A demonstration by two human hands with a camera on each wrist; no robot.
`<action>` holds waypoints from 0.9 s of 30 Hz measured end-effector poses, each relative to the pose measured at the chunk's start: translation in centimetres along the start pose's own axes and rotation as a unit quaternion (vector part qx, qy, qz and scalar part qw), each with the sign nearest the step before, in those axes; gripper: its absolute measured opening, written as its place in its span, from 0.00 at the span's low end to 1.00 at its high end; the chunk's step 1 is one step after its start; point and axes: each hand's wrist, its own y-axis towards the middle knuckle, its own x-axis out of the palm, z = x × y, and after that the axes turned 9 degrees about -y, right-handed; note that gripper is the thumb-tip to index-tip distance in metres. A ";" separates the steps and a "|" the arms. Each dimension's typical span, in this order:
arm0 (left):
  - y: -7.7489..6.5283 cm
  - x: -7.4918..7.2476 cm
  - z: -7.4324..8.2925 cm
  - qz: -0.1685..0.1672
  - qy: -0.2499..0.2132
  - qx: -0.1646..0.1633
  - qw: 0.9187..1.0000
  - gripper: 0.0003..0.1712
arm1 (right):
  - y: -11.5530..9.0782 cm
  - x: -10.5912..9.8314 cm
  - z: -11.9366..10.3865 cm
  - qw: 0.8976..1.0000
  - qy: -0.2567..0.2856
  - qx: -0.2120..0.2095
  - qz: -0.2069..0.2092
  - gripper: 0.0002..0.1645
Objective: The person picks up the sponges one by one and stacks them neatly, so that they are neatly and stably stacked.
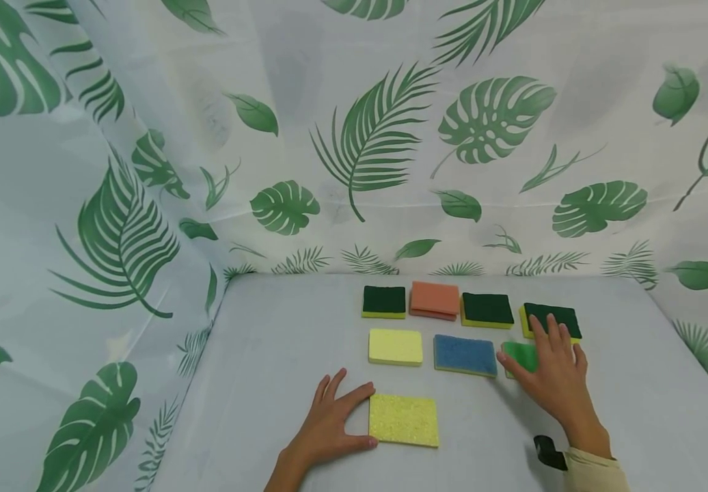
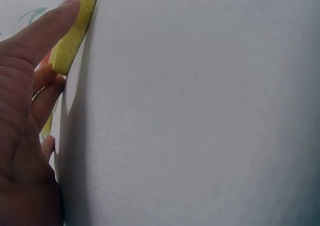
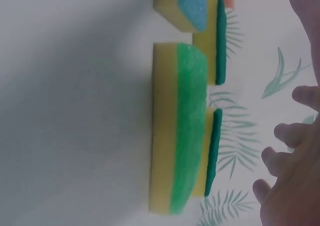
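A thin yellow sponge point(image 1: 403, 420) lies at the near middle of the table. My left hand point(image 1: 332, 424) holds its left end, thumb at the lower corner and index finger at the upper one. In the left wrist view the thumb point(image 2: 57, 28) lies against the sponge's edge point(image 2: 75, 40). My right hand point(image 1: 553, 376) hovers with spread fingers over a bright green sponge point(image 1: 520, 359), partly hiding it. In the right wrist view, that sponge point(image 3: 190, 126) shows a yellow lower layer, and the fingers are apart from it.
Left of the green sponge lie a blue sponge point(image 1: 465, 355) and a pale yellow sponge point(image 1: 395, 346). Behind them are dark green-topped sponges point(image 1: 383, 301), point(image 1: 487, 309), point(image 1: 560, 320) and an orange sponge point(image 1: 434, 299). A leaf-patterned curtain point(image 1: 354, 225) borders the white table point(image 1: 255, 369).
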 end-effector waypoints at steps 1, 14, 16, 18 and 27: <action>0.0 0.0 0.0 -0.001 0.000 -0.001 1.000 0.49 | -0.1 -0.1 0.2 1.000 0.002 -0.003 0.001 0.63; 0.2 0.1 -0.1 -0.014 -0.001 -0.014 1.000 0.52 | -1.0 -0.9 2.1 0.999 0.037 0.007 -0.005 0.69; 0.2 0.1 -0.1 -0.017 -0.001 -0.017 1.000 0.53 | -1.2 -0.9 2.6 0.999 0.031 0.009 -0.003 0.69; 0.2 0.2 -0.1 -0.019 -0.004 -0.021 1.000 0.53 | -1.2 -0.9 3.0 1.000 0.022 0.008 0.003 0.68; 0.1 0.1 0.1 -0.013 0.003 -0.020 1.000 0.52 | -1.5 -1.1 4.9 0.999 0.039 0.022 0.008 0.68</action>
